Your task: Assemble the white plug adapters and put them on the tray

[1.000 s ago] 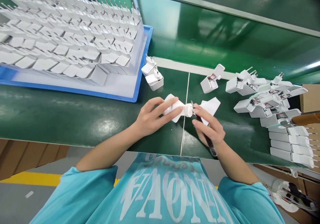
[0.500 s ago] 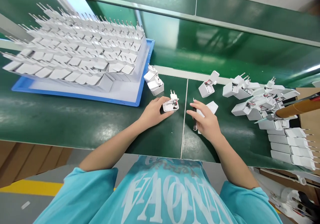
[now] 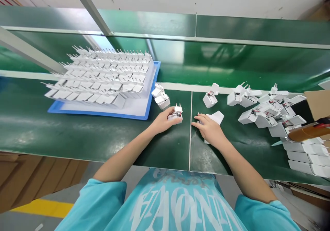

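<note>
My left hand is closed round a white plug adapter. Its pronged cap is tilted up, and a bit of red wire shows in the open housing. Across the seam in the bench, my right hand rests low with its fingers stretched out and apart. Beneath those fingers lies a small slim tool, mostly hidden, with thin metallic ends showing. A white sheet sticks out from under this hand. Two white adapters stand just beyond my left hand.
On the left, a blue-rimmed tray carries dense rows of white adapters. One open adapter stands beyond my right hand. Several more cluster at the right, near an orange-brown handled tool. A pale rail runs along the back.
The view has tilted upward, showing more of the wall. My right hand has lowered over the slim tool, which shows less now. My left hand keeps its hold on the adapter.
</note>
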### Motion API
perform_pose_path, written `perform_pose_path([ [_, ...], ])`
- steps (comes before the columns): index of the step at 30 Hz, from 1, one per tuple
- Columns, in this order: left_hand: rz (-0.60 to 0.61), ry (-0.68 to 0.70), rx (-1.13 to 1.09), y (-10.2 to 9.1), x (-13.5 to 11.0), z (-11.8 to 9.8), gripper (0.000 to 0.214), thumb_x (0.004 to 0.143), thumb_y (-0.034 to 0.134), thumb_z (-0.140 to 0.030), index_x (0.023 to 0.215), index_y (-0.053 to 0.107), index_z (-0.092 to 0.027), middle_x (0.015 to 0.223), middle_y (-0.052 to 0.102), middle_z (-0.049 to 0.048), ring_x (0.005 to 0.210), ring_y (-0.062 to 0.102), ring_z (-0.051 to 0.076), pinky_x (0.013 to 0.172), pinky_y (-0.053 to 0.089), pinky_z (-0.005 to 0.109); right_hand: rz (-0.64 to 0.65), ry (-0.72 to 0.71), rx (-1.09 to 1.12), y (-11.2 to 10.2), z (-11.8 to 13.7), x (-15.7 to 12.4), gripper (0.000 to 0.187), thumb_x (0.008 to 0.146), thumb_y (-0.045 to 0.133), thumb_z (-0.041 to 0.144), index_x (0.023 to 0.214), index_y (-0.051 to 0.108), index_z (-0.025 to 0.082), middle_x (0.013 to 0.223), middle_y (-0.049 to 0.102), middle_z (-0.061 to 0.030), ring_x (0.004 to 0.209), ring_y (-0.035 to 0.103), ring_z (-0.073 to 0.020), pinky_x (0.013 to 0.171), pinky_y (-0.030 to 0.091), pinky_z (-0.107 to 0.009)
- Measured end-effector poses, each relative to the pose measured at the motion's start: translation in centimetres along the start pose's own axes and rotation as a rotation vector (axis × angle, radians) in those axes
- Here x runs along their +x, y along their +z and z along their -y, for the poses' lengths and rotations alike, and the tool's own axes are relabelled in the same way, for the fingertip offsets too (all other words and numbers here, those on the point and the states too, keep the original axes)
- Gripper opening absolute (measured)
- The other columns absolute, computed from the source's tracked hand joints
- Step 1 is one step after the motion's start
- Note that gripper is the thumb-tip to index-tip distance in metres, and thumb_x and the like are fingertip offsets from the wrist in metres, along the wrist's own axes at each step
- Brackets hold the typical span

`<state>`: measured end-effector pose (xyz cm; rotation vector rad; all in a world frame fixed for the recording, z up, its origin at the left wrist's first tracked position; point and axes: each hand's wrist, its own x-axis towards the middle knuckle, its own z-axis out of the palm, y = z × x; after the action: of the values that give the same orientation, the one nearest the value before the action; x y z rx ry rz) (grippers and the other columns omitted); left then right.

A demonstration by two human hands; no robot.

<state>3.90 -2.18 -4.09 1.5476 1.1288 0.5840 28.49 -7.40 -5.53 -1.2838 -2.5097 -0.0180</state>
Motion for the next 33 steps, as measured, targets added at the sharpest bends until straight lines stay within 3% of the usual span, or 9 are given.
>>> perform_pose_path([
  [5, 0.014, 0.000, -0.120, 0.3, 1.2, 0.0, 0.055, 0.083, 0.066, -0.039, 0.129, 0.048, -0.015, 0.116, 0.069, 0.0134, 0.095, 0.066, 0.020, 0.083, 0.051, 0.032, 0.004, 0.010, 0.034, 0.0, -0.1, -0.1, 0.035, 0.088, 0.050, 0.003, 0.103, 0.075, 0.023, 0.112, 0.072, -0.0106, 0.114, 0.064, -0.0253, 0.087, 0.060, -0.039],
  [9, -0.076, 0.065, -0.104, 1.1, 1.5, 0.2, 0.046, 0.083, 0.061, -0.033, 0.124, 0.047, -0.016, 0.097, 0.073, 0.0083, 0.079, 0.066, 0.016, 0.072, 0.050, 0.027, 0.006, 0.011, 0.045, 0.0, -0.2, -0.2, 0.035, 0.086, 0.052, 0.002, 0.103, 0.075, 0.023, 0.112, 0.072, -0.0107, 0.114, 0.064, -0.0255, 0.089, 0.060, -0.041],
  [14, -0.167, 0.169, 0.064, 1.2, 1.1, 0.1, 0.047, 0.080, 0.059, -0.027, 0.124, 0.045, -0.015, 0.091, 0.072, 0.0060, 0.080, 0.067, 0.016, 0.073, 0.051, 0.026, -0.005, -0.007, 0.063, -0.1, -0.2, -0.1, 0.035, 0.085, 0.054, 0.000, 0.102, 0.075, 0.021, 0.110, 0.072, -0.0104, 0.113, 0.064, -0.0251, 0.088, 0.060, -0.038],
  [20, -0.152, 0.243, 0.232, 1.0, 0.7, -0.6, 0.057, 0.081, 0.056, -0.025, 0.136, 0.042, -0.014, 0.096, 0.075, 0.0074, 0.080, 0.068, 0.015, 0.075, 0.050, 0.026, 0.007, -0.021, 0.038, -0.1, -0.2, -0.1, 0.036, 0.084, 0.053, -0.001, 0.102, 0.075, 0.021, 0.109, 0.073, -0.0098, 0.110, 0.065, -0.0253, 0.085, 0.062, -0.038],
  [26, -0.174, 0.274, 0.357, 0.9, 0.8, -0.1, 0.049, 0.078, 0.051, -0.016, 0.127, 0.050, -0.015, 0.095, 0.076, 0.0051, 0.075, 0.065, 0.014, 0.071, 0.050, 0.025, 0.014, -0.021, 0.042, 0.0, -0.3, -0.1, 0.036, 0.084, 0.052, -0.001, 0.102, 0.075, 0.020, 0.110, 0.072, -0.0103, 0.110, 0.065, -0.0251, 0.086, 0.061, -0.039],
  [30, -0.050, 0.490, 0.541, -0.1, 0.7, 0.1, 0.049, 0.081, 0.046, -0.014, 0.129, 0.052, -0.014, 0.111, 0.072, 0.0107, 0.098, 0.063, 0.022, 0.090, 0.048, 0.037, 0.040, 0.010, 0.082, 0.0, -0.3, -0.1, 0.037, 0.085, 0.052, 0.000, 0.105, 0.075, 0.022, 0.111, 0.072, -0.0105, 0.113, 0.063, -0.0244, 0.088, 0.060, -0.039],
  [33, 0.042, 0.562, 0.623, -0.9, 0.1, -0.3, 0.054, 0.091, 0.040, -0.018, 0.145, 0.040, -0.015, 0.125, 0.066, 0.0124, 0.111, 0.056, 0.026, 0.101, 0.041, 0.045, 0.044, 0.010, 0.091, 0.2, -0.3, -0.2, 0.036, 0.086, 0.052, 0.002, 0.106, 0.074, 0.022, 0.111, 0.071, -0.0108, 0.114, 0.062, -0.0241, 0.088, 0.059, -0.039],
])
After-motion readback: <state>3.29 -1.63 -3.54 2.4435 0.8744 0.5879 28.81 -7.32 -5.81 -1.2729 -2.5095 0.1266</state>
